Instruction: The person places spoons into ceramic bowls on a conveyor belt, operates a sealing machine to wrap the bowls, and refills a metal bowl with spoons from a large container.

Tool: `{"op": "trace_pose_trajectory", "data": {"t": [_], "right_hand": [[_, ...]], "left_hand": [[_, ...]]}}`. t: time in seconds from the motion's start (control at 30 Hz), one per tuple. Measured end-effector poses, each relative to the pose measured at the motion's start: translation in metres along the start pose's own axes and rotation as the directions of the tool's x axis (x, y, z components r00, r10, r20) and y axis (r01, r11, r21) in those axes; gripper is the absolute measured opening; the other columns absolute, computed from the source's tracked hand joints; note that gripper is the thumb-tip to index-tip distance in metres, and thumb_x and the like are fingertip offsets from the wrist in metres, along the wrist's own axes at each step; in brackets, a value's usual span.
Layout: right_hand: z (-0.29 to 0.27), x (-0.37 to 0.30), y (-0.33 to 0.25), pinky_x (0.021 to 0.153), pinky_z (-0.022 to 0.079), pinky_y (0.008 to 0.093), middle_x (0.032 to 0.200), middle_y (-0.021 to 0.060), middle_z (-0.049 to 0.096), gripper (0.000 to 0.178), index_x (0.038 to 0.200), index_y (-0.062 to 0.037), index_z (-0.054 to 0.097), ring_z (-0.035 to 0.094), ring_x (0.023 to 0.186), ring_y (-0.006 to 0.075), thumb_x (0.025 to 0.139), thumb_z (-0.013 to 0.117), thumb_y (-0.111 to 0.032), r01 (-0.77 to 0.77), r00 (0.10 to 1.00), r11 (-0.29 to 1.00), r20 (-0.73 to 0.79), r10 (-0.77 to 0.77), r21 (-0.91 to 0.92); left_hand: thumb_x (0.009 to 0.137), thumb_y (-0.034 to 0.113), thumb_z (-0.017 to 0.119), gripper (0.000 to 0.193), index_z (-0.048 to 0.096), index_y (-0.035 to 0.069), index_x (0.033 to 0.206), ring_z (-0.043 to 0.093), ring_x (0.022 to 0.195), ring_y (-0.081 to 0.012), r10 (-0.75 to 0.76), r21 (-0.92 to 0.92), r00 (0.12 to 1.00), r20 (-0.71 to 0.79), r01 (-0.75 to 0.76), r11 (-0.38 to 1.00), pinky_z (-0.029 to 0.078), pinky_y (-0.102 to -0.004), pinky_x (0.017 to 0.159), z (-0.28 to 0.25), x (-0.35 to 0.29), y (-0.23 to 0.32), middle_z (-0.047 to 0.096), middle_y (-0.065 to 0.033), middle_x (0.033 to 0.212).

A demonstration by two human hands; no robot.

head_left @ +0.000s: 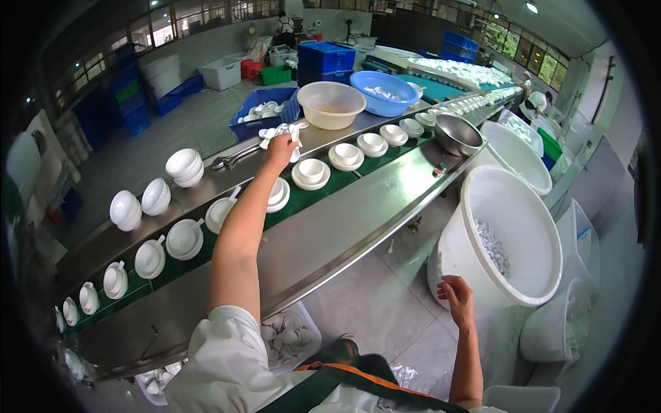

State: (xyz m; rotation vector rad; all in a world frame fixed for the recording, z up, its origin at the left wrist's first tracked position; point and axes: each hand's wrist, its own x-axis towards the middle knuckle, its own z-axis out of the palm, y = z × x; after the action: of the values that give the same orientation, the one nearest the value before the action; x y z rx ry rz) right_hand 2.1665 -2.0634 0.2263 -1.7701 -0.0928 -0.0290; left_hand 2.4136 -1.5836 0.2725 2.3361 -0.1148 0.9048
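My left hand (281,149) reaches over the conveyor to a pile of white soup spoons (273,135) on the steel ledge. Its fingers are closed on a white spoon (295,155), whose end hangs below them. Under that arm runs the green belt (292,201), carrying a row of white dish sets. Close to the hand is a bowl on a saucer (311,173); sets farther left have a spoon laid on them. My right hand (457,294) hangs beside the large white tub (451,255), fingers loosely bent and apart, with nothing in them.
Stacked white bowls (184,167) stand on the ledge at left. A cream basin (332,103), a blue basin (383,91) and a blue crate (261,113) of white ware sit beyond the belt. A steel bowl (458,133) rests at right. Below lies a bin (315,334) of dishes.
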Motion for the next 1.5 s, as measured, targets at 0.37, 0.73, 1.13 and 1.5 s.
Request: {"op": "trace_pose_trajectory", "data": {"t": [0.37, 0.73, 1.13, 1.5], "right_hand": [[-0.229, 0.485, 0.084, 0.059, 0.053, 0.0352, 0.098, 0.0232, 0.053, 0.059, 0.124, 0.0020, 0.029, 0.060, 0.080, 0.0268, 0.081, 0.058, -0.025, -0.070, 0.949, 0.978, -0.289, 0.126, 0.197], [-0.209, 0.652, 0.049, 0.042, 0.039, 0.0261, 0.042, 0.0063, 0.045, 0.028, 0.048, 0.0043, 0.050, 0.048, 0.043, 0.0119, 0.065, 0.050, -0.018, -0.058, 0.994, 0.998, -0.097, 0.058, 0.001], [-0.071, 0.396, -0.022, 0.056, 0.048, 0.0266, 0.088, 0.0148, 0.058, 0.051, 0.117, 0.0037, 0.038, 0.058, 0.065, 0.0168, 0.076, 0.060, -0.017, -0.242, 0.792, 0.968, 0.564, 0.233, -0.061], [0.077, 0.412, -0.046, 0.061, 0.045, 0.0289, 0.075, 0.0076, 0.048, 0.016, 0.081, -0.0059, 0.049, 0.052, 0.076, 0.0214, 0.067, 0.056, -0.010, 0.988, 0.099, -0.105, 0.983, -0.154, -0.116]], "left_hand": [[0.057, 0.020, 0.074, 0.029, 0.060, -0.001, 0.070, 0.053, 0.054, -0.0197, -0.364, 0.515, 0.758, 0.542, 0.043, 0.856, 0.042, -0.0304, 0.050, 0.103, 0.118, 0.021, 0.057, -0.0132, 0.061], [0.073, 0.015, 0.066, 0.037, 0.052, 0.000, 0.104, 0.055, 0.077, -0.0179, -0.126, -0.263, 0.938, 0.324, 0.218, 0.940, 0.045, -0.0270, 0.064, 0.310, 0.196, 0.215, 0.058, -0.0120, 0.093], [0.069, 0.012, 0.061, 0.018, 0.052, 0.002, 0.081, 0.058, 0.075, -0.0334, -0.432, 0.412, 0.471, 0.769, 0.153, 0.898, 0.046, -0.0415, 0.066, 0.232, 0.057, 0.169, 0.059, -0.0157, 0.075], [0.086, 0.017, 0.048, 0.015, 0.052, 0.002, 0.087, 0.052, 0.059, -0.0079, -0.558, -0.236, 0.726, 0.403, 0.671, 0.703, 0.041, -0.0219, 0.051, 0.037, 0.088, 0.094, 0.057, -0.0049, 0.073]]}}
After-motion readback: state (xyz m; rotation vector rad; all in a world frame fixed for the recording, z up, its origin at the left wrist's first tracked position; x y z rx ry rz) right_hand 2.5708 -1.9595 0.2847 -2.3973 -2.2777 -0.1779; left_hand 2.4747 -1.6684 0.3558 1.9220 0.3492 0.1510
